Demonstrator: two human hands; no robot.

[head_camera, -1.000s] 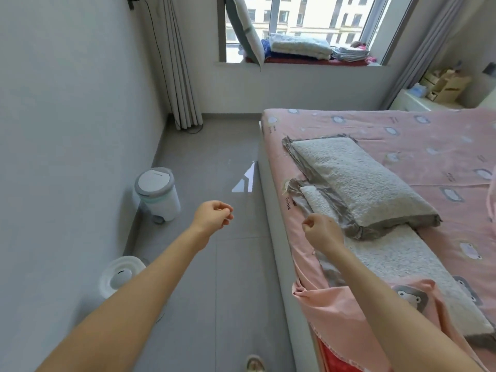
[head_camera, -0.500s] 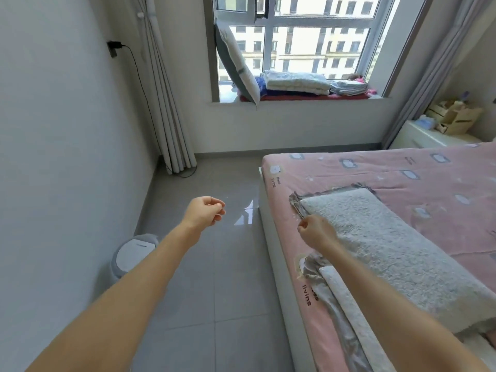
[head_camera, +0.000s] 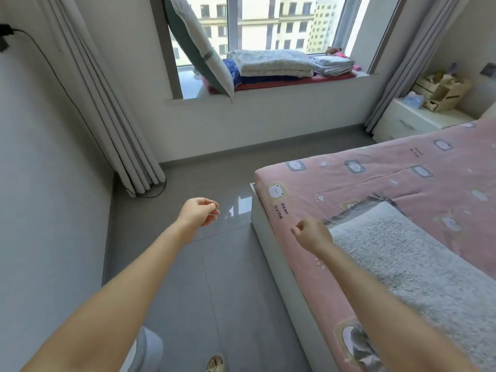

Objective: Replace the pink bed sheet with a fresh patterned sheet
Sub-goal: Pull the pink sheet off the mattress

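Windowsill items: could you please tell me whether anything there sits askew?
Yes: the large pillow stands tilted against the window frame, its lower corner hanging past the windowsill edge, while the folded bedding beside it lies flat.

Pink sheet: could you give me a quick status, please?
Curled and empty: left hand, right hand. Not yet stripped: sheet. On it, in the way: pillow.
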